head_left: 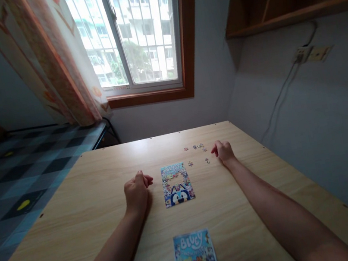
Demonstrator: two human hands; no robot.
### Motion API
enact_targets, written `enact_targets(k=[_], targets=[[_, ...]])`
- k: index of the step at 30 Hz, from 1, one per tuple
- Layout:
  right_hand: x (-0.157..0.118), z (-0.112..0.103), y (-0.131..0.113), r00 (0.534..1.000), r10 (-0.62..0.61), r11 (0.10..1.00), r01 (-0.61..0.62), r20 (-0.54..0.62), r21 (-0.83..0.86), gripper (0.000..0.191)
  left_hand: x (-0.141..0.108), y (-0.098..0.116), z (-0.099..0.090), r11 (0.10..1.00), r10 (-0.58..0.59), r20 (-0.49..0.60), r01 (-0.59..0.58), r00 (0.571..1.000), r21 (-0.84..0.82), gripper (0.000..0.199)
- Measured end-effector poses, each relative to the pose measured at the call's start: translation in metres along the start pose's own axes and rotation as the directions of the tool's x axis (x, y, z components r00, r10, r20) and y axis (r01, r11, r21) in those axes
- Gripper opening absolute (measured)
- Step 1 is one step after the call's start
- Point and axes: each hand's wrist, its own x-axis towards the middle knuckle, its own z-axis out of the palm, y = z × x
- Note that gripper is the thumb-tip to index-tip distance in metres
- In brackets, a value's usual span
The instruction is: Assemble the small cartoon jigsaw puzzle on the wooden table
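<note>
A partly assembled jigsaw puzzle (180, 196) lies flat on the wooden table (102, 176), with a gap showing bare wood in its upper middle. To its left my left hand (138, 189) rests on the table, fingers loosely curled, apart from the puzzle. Several loose puzzle pieces (190, 163) are scattered at the puzzle's upper right. Just right of these pieces is my right hand (224, 150), its fingers curled in and nothing visible between them. Closer to me lies a Bluey picture box or booklet (195, 258), cut off by the bottom of the view.
The table's right edge runs near a wall with a socket (303, 54) and hanging cable. Above it is a wooden shelf (275, 19). A window (146, 34) and curtain (48, 57) are behind the table. A bed with a checked cover (34, 155) stands left.
</note>
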Motion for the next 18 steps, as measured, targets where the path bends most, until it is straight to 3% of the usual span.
enact_targets(k=[5,10,14,18], targets=[[-0.002,-0.002,-0.004,1.0,-0.016,0.997,0.015,-0.008,-0.072,0.038,-0.002,0.005,-0.001,0.997,0.024,-0.014,-0.023,1.0,0.08,0.044],[-0.006,-0.003,-0.007,0.991,-0.122,0.979,0.111,-0.055,-0.171,0.046,0.002,-0.001,-0.003,0.98,0.06,-0.049,-0.05,0.997,0.193,0.043],[-0.011,-0.002,-0.013,0.972,-0.235,0.934,0.23,0.016,-0.273,0.034,0.005,-0.006,-0.003,0.967,0.119,-0.049,-0.105,0.992,0.23,0.037],[-0.007,-0.001,-0.011,0.968,-0.247,0.896,0.248,0.049,-0.368,0.024,0.003,-0.007,0.001,0.959,0.169,-0.073,-0.146,0.983,0.242,0.033]])
